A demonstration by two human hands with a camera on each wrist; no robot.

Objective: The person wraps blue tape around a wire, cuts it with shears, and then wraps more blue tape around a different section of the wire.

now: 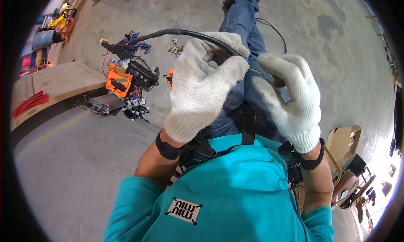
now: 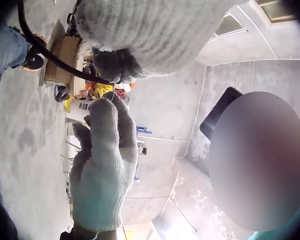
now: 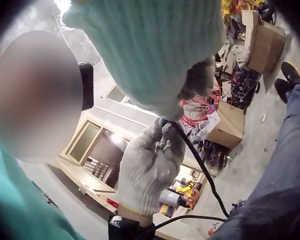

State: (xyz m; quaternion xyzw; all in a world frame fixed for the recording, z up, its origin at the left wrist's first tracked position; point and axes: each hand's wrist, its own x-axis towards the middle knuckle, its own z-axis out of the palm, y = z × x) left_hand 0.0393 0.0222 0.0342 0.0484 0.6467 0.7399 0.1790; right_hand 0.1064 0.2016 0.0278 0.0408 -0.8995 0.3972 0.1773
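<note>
My left hand (image 1: pixel 206 84), in a white knitted glove, pinches a black cable (image 1: pixel 200 35) near its end between thumb and fingers. A short thin bare wire (image 1: pixel 254 70) sticks out past the thumb tip. Facing it, my gloved right hand (image 1: pixel 296 94) has its thumb and forefinger apart, bent loosely on either side of the wire tip. In the left wrist view, the right hand's fingertips (image 2: pixel 109 96) are right at the wire. The right wrist view shows the left hand (image 3: pixel 152 167) gripping the cable (image 3: pixel 202 167), which droops toward the legs.
On the floor lie an orange piece with a black box-like device (image 1: pixel 142 74), and bundles of coloured wires (image 1: pixel 141 44). A wooden bench (image 1: pixel 63 80) with red strips (image 1: pixel 30 104) stands at left. A cardboard box (image 1: pixel 343 145) is at right. Outstretched legs in jeans (image 1: pixel 240 21) extend ahead.
</note>
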